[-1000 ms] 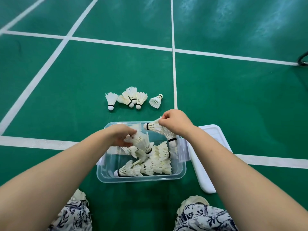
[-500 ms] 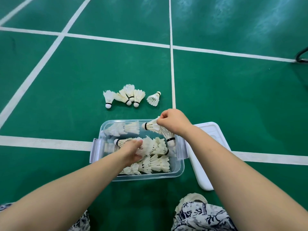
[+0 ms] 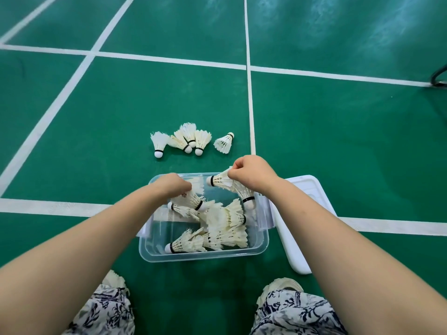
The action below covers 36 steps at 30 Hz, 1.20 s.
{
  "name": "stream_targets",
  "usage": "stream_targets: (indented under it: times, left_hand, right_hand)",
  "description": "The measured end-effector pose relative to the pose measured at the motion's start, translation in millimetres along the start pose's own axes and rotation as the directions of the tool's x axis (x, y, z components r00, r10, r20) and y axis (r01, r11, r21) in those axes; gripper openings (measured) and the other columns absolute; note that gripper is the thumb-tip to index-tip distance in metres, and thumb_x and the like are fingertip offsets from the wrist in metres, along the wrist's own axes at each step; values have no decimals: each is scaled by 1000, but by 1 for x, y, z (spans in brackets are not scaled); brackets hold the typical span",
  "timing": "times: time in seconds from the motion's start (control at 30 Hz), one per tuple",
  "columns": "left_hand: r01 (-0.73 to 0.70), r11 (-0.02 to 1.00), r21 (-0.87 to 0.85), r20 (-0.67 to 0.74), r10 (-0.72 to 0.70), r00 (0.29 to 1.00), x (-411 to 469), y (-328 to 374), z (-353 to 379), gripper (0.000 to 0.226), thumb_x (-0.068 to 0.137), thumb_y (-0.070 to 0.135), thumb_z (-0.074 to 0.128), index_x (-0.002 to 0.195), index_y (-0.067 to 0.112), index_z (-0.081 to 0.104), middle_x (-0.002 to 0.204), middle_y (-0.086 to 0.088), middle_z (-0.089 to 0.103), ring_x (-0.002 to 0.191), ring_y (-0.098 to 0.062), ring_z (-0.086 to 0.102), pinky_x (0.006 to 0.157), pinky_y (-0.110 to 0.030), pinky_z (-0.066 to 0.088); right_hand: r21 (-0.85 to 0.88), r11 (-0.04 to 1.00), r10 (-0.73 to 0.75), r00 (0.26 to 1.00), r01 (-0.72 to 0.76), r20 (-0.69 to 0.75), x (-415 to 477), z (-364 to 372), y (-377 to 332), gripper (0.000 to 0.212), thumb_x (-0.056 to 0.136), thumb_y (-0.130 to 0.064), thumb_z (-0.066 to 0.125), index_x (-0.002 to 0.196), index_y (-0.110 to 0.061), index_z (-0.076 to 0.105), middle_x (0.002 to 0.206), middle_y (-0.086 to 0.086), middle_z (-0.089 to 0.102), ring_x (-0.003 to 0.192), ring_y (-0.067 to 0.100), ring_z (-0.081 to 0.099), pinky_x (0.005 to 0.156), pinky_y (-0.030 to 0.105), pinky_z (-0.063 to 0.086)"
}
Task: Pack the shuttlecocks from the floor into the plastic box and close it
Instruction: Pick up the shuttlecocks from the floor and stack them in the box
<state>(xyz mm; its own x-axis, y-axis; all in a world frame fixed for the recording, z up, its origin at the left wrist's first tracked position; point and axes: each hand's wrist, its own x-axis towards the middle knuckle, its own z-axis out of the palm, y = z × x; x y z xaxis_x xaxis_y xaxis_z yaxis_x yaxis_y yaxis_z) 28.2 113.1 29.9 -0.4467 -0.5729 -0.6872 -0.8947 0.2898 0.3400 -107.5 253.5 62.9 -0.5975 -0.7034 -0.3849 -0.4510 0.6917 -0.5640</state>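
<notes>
A clear plastic box (image 3: 205, 255) stands open on the green floor between my feet, with several white shuttlecocks (image 3: 225, 226) piled inside. My left hand (image 3: 173, 186) is over the box's far left corner, fingers closed on a shuttlecock (image 3: 191, 200) whose cork points right and down. My right hand (image 3: 251, 174) hovers over the far right corner, gripping two shuttlecocks (image 3: 229, 184) by their feathers, corks pointing left and down. Several more shuttlecocks (image 3: 186, 141) lie on the floor just beyond the box. The white lid (image 3: 302, 213) lies on the floor to the right of the box.
White court lines cross the green floor; one runs under the box. My patterned trouser legs and pale shoes (image 3: 280, 286) sit at the near edge. A dark curved object (image 3: 439, 77) shows at the far right edge.
My left hand has moved from the middle of the box back up to its far left corner and holds a shuttlecock there. My right hand has stayed put with its shuttlecocks.
</notes>
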Motion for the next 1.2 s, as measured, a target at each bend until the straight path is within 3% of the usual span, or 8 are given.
stream_targets:
  times: [0.07,0.17,0.3,0.43,0.67,0.93,1.07,1.2]
  left_hand:
    - [-12,999,43,-72,15,997,2,1,-8,25,85,21,48,63,10,49,72,-8,52,71,-26,49,51,-24,35]
    - [-29,999,14,-140,31,990,2,1,-14,23,80,19,50,61,10,45,66,-8,49,61,-24,46,49,-23,33]
    - [-5,962,-275,140,45,989,-9,1,13,14,85,13,48,71,9,48,69,-10,55,60,-24,56,54,-24,47]
    - [139,811,-569,406,130,905,-8,-5,63,10,86,8,47,76,9,49,67,-9,54,57,-20,55,64,-30,49]
    - [226,636,-738,393,132,910,13,-10,85,10,86,5,45,76,8,43,62,-7,46,53,-19,45,56,-29,38]
    - [196,705,-681,403,138,905,23,-12,86,12,89,7,48,77,7,47,64,-7,51,54,-19,50,55,-27,43]
    - [139,810,-569,433,152,889,22,-18,69,13,87,10,51,74,10,50,58,-3,53,49,-14,49,51,-25,39]
    - [41,887,-459,435,184,881,18,-19,39,11,90,15,52,79,10,53,65,-4,58,50,-11,55,52,-22,49]
  right_hand:
    - [0,1000,0,1000,0,2,0,0,-1,15,78,-24,55,68,-14,55,67,3,52,65,20,45,62,28,38]
    - [-4,1000,2,1000,-2,7,0,1,-1,14,78,-24,55,68,-14,55,68,3,53,66,20,45,63,28,39]
    - [-3,1000,1,1000,-1,23,0,2,-3,15,79,-23,55,67,-14,55,68,2,54,66,19,46,63,28,39]
    - [-10,1000,0,1000,0,26,-1,5,0,15,78,-24,56,66,-15,55,68,2,54,66,20,46,62,29,40]
    - [-9,999,34,998,-34,46,2,9,13,14,78,-25,55,68,-15,56,67,1,55,67,20,48,63,29,41]
    - [-20,999,43,998,-42,51,8,12,21,14,77,-26,55,69,-15,59,66,1,55,66,19,49,61,29,41]
    - [-26,999,38,998,-36,56,7,11,16,15,78,-25,55,66,-15,56,63,-1,53,66,19,48,61,28,40]
    - [-14,1000,24,999,-24,46,5,8,8,18,78,-25,55,61,-17,52,64,-1,53,66,19,48,62,29,41]
